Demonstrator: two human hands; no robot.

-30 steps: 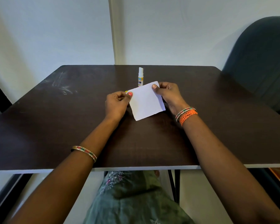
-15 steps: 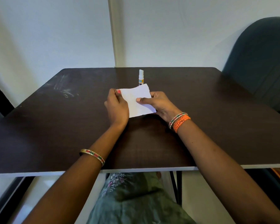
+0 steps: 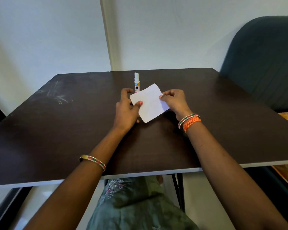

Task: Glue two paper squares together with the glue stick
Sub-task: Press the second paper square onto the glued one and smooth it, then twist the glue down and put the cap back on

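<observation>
Now both hands pinch the paper square (image 3: 149,103) just before the upright glue stick (image 3: 136,82): left hand (image 3: 126,110) and right hand (image 3: 174,101) on opposite edges, likely aligning the sheets.

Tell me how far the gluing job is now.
Done: cannot tell whether glue is already on. In hand: left hand and right hand pinch the white paper above the table. Left: the capped glue stick stands untouched.
</observation>
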